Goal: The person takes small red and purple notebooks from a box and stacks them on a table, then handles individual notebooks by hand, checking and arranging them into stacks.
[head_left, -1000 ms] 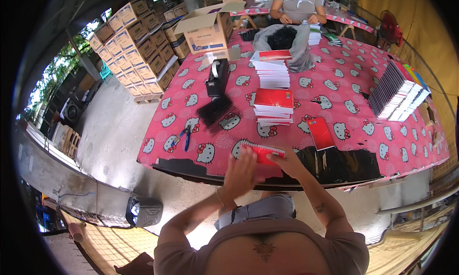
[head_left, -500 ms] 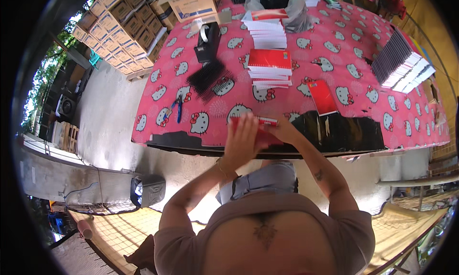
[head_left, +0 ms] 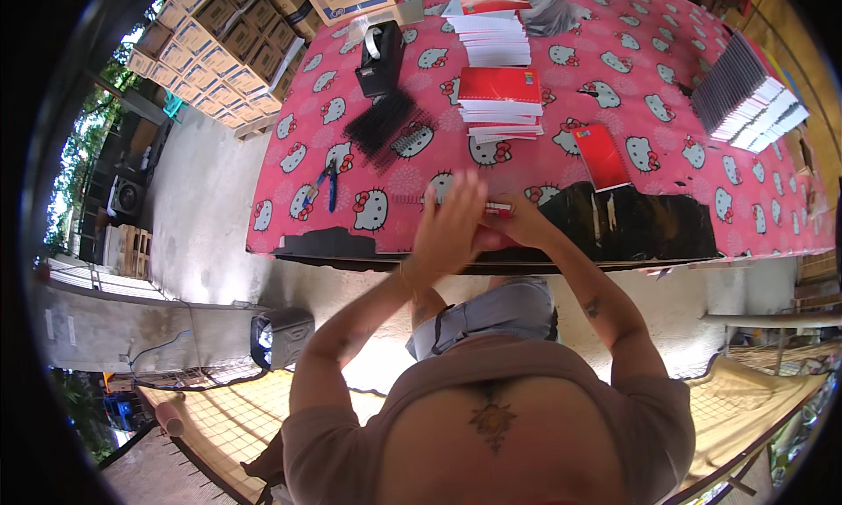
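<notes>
Near the table's front edge, my right hand is closed on the right end of a small red notebook, mostly hidden under both hands. My left hand lies flat across it, fingers stretched out and slightly blurred. A thin wire coil sticks out to the left of my left hand. Farther left lie blue-handled pliers. Beyond them is a bundle of black spiral coils. A single red spiral notebook rests to the right of my right hand.
Stacks of red-covered notebooks and white-edged ones stand mid-table, beside a black tape dispenser. At right is a tall stack of spiral notebooks. Cardboard boxes are piled at far left. Black patches cover the table's front edge.
My left hand has shifted slightly right and away from me over the notebook, its fingers now closer to my right hand. The whole view has tilted a little.
</notes>
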Tool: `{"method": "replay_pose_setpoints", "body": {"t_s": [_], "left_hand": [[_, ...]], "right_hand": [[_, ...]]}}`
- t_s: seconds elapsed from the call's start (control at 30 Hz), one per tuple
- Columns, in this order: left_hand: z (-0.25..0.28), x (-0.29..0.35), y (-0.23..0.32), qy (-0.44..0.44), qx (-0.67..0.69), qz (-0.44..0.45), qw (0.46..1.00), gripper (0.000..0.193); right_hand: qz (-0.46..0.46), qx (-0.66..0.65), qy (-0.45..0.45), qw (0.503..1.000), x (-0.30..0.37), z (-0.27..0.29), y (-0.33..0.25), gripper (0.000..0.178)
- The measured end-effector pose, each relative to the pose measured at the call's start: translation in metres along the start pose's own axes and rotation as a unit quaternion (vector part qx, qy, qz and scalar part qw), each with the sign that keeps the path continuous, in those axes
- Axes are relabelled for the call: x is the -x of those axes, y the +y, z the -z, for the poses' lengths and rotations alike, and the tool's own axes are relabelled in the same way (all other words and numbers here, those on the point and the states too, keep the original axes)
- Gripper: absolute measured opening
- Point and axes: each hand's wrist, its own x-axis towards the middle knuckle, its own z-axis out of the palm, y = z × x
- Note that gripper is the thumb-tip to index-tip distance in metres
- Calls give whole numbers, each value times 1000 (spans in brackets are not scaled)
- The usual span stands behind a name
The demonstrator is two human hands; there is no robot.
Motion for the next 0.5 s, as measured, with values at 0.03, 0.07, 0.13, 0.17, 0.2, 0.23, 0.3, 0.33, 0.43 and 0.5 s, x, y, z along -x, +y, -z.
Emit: {"method": "replay_pose_setpoints", "body": {"t_s": [0.03, 0.07, 0.13, 0.17, 0.2, 0.23, 0.3, 0.33, 0.43, 0.5], "left_hand": [[-12, 19, 10, -35, 40, -36, 998, 87], [-7, 28, 21, -17, 86, -63, 994, 87], [8, -5, 10, 9, 38, 7, 999, 87], [19, -22, 3, 19, 16, 44, 999, 87], [16, -26, -3, 50, 23, 25, 998, 82], [6, -15, 4, 52, 44, 1, 998, 82], [-11, 16, 19, 58, 74, -50, 994, 80], [1, 11, 27, 74, 102, -14, 992, 68], [20, -22, 1, 107, 140, 45, 983, 46], [24, -24, -5, 123, 159, 20, 979, 33]], "right_hand": [[13, 15, 7, 1000, 1, 1, 6, 32], [29, 27, 11, 999, -3, 0, 5, 33], [11, 24, 0, 1000, -1, 0, -9, 33], [-1, 19, -8, 1000, 2, -4, -16, 34], [-7, 1, 7, 1000, 4, -9, -14, 34], [-14, -11, 24, 1000, 4, -8, -9, 35], [-17, -14, 26, 999, -1, -2, -7, 38], [-20, -7, 16, 1000, -3, 1, -5, 40], [0, 89, -19, 996, -1, 7, -21, 38], [19, 94, -27, 995, 3, 16, -31, 36]]}}
